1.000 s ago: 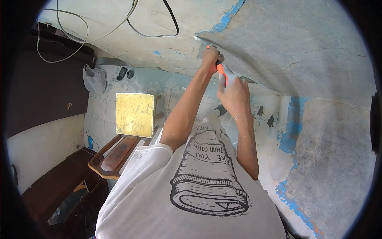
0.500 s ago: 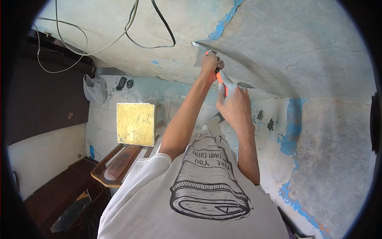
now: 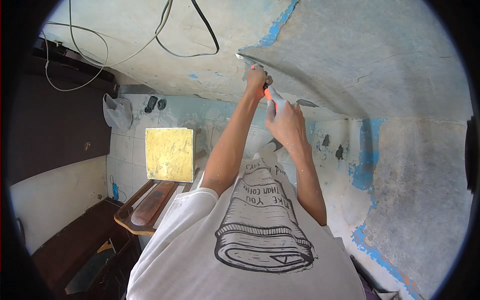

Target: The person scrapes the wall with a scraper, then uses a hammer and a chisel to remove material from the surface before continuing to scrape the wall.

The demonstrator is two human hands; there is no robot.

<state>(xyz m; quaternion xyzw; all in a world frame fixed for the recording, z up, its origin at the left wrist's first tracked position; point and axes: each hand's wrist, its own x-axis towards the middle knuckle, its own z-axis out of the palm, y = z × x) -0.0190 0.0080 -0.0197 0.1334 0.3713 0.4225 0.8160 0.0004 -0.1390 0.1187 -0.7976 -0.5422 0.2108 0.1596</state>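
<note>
A scraper with an orange handle (image 3: 270, 95) reaches to the wall ahead, its blade (image 3: 244, 58) against the surface at the edge of the peeling paint. My left hand (image 3: 256, 80) is wrapped round it close behind the blade. Lower on the handle, my right hand (image 3: 287, 122) is closed, with its index finger stretched along the orange grip. The wall (image 3: 340, 55) is bare grey on the right and cream-painted on the left. A strip of blue paint (image 3: 271, 35) runs between the two above the blade.
Loose cables (image 3: 187, 55) hang on the wall at upper left. On the left stands a wooden chair (image 3: 132, 212), with a yellow-topped stool (image 3: 170, 155) beyond it. A white plastic bag (image 3: 118, 112) lies on the tiled floor near a dark cabinet (image 3: 65, 115).
Both hands and the scraper have shifted slightly left along the wall, and the blade tip has moved left with them. Both hands keep their hold.
</note>
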